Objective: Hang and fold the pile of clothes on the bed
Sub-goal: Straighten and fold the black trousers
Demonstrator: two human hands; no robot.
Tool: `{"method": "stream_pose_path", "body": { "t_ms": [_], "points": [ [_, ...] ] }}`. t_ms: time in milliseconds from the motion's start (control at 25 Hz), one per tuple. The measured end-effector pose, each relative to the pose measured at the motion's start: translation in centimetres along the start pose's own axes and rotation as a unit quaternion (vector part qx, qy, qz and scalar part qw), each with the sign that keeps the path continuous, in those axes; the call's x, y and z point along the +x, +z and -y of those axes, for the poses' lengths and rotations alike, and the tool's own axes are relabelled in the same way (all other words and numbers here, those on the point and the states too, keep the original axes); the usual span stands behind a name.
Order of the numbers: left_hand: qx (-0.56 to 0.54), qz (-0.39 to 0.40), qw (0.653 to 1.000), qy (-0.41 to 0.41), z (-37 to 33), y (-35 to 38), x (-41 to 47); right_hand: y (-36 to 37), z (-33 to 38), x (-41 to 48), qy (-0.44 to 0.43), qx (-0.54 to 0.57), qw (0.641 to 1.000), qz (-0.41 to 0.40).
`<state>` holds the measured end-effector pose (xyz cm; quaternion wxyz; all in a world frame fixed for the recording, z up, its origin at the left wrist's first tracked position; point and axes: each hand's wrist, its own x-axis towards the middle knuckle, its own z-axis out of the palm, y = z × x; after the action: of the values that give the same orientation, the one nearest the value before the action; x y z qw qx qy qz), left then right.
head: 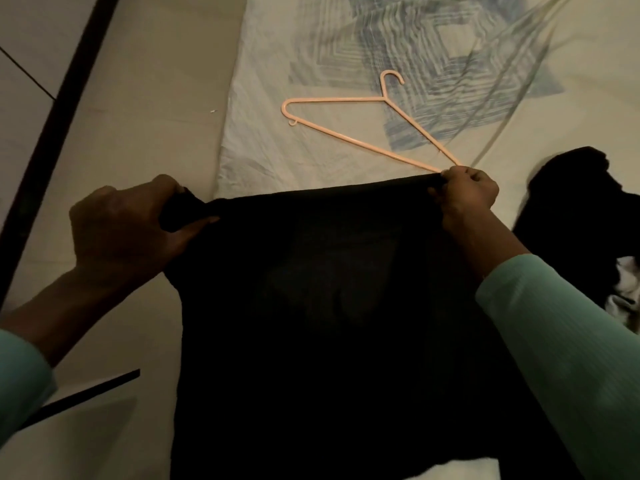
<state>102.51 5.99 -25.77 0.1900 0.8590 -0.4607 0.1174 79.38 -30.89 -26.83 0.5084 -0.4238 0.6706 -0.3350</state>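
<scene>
Black garment (pixel 329 289) held stretched, unhung.
Left hand (pixel 128 230) and right hand (pixel 465 194) pinch its top edge; peach hanger (pixel 363 123) lies unused beyond (dark pile (pixel 581 216), probably clothes, waits right).

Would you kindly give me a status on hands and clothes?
Left hand, right hand both grip top edge of black garment. Spread between them. Hanger lies on sheet beyond right hand.

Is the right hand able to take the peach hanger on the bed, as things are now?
Probably yes, once freed. The near tip of the hanger lies right beside the right hand, nothing between them, but that hand grips the top edge of the black garment and must let go first.
</scene>
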Motion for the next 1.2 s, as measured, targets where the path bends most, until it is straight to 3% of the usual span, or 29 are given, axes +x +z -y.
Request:
{"method": "stream_pose_path", "body": {
  "t_ms": [120, 240, 440, 520, 600, 720, 800, 920, 1000, 1120, 1200],
  "points": [
    [-0.008, 0.002, 0.998, 0.056, -2.4, -1.4, -4.4, -4.5, -0.7, -2.4, 0.039, 0.046, 0.998, 0.024],
    [0.006, 0.018, 0.994, 0.111, -4.3, -1.4, -8.9, -8.4, -2.6, -4.1, 0.065, 0.01, 0.997, 0.035],
    [-0.022, 0.082, 0.99, 0.116, -6.1, -0.7, -13.3, -12.0, -5.7, -4.3, 0.056, -0.033, 0.998, 0.026],
    [-0.001, 0.155, 0.984, 0.09, -6.1, -0.8, -13.6, -12.8, -6.9, -3.9, 0.008, -0.143, 0.99, 0.011],
    [0.0, 0.205, 0.978, 0.035, -5.9, -1.3, -13.3, -13.0, -7.8, -3.4, -0.097, -0.306, 0.947, -0.03],
    [-0.069, 0.153, 0.983, -0.078, -6.9, -1.5, -11.0, -11.4, -7.6, -3.5, -0.263, -0.376, 0.888, -0.024],
    [-0.109, 0.12, 0.979, -0.125, -8.1, -0.1, -8.5, -9.4, -6.5, -2.7, -0.26, -0.409, 0.874, 0.013],
    [-0.095, 0.15, 0.979, -0.096, -9.5, 4.0, -5.7, -7.4, -5.5, 0.0, -0.207, -0.496, 0.841, 0.067],
    [-0.041, 0.184, 0.98, -0.066, -9.9, 6.8, -5.0, -7.1, -5.9, 1.8, -0.247, -0.507, 0.822, 0.073],
    [0.001, 0.181, 0.982, -0.055, -10.6, 8.6, -4.4, -7.1, -6.3, 3.2, -0.302, -0.425, 0.849, 0.085],
    [-0.015, 0.176, 0.982, -0.071, -10.9, 8.8, -4.2, -7.4, -6.7, 3.5, -0.362, -0.462, 0.802, 0.115]
  ]
}}
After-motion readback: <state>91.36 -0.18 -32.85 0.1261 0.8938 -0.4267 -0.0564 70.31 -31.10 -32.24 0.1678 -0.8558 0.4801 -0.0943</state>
